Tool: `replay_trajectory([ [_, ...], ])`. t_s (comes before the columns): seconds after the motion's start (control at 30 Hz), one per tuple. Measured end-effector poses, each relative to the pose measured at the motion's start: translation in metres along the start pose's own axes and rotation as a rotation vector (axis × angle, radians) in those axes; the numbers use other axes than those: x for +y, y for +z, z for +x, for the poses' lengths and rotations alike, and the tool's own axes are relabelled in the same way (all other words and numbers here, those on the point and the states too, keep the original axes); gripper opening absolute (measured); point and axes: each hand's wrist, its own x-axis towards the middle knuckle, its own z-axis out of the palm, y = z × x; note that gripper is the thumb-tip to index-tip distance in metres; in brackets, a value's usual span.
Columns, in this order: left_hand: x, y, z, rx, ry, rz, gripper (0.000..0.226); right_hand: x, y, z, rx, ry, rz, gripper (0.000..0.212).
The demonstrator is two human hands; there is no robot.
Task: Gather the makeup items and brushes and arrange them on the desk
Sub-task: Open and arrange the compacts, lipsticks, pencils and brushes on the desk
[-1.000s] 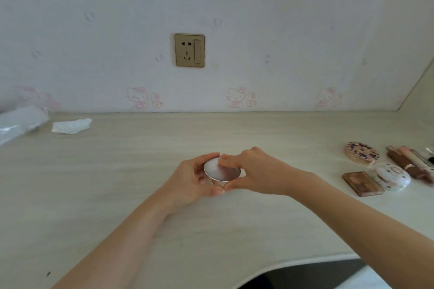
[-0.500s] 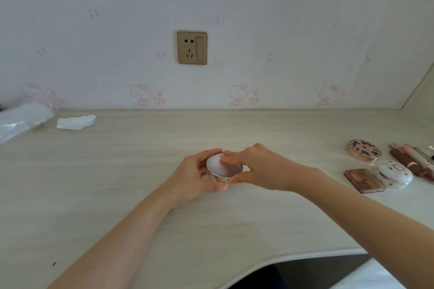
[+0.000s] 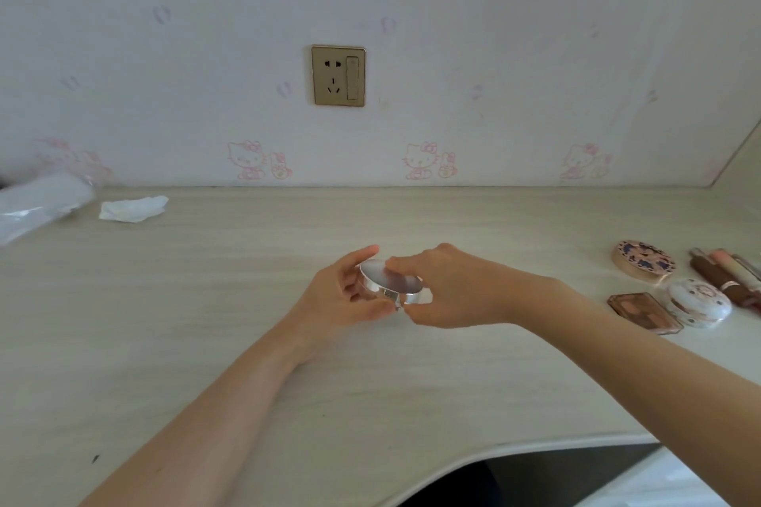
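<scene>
Since a second ago the silver compact [image 3: 390, 283] has tipped up a little — both hands hold it above the middle of the desk [image 3: 206, 321]. Left hand [image 3: 341, 300] curls around its left edge, and right hand [image 3: 449, 288] pinches the right side — more makeup [image 3: 696, 288] sits far right

Silver compact [image 3: 391, 284]; pale wood-grain desk [image 3: 206, 321]; gold socket [image 3: 338, 76] (pink-cartoon wallpaper [image 3: 535, 53]).

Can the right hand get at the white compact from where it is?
Probably yes, once free: the right hand and left hand both hold the silver compact. The white compact lies uncovered to its right, with bare desk between.
</scene>
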Motion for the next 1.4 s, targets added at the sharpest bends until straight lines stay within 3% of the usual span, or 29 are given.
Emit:
replay_trajectory([
  [0.4,0.003,0.001,0.0,-0.005,-0.002,0.026,0.09,0.02,0.005,0.015,0.003,0.055,0.131,0.06],
  [0.77,0.001,0.001,0.0,-0.034,0.005,0.0,0.087,0.022,-0.011,0.022,-0.056,-0.011,0.096,0.028],
  [1.0,0.0,0.0,0.002,-0.035,0.068,0.013,0.085,0.021,-0.018,0.018,-0.071,-0.019,0.099,0.035],
  [1.2,-0.001,-0.006,0.006,-0.056,0.127,0.232,0.091,0.023,-0.018,0.017,-0.023,-0.038,0.166,0.038],
  [1.33,-0.006,-0.01,0.005,-0.06,0.076,0.387,0.11,0.023,-0.008,0.02,-0.061,-0.014,0.176,0.035],
  [1.4,-0.007,-0.011,0.003,-0.059,0.063,0.471,0.103,0.024,-0.004,0.021,-0.077,-0.01,0.177,0.036],
])
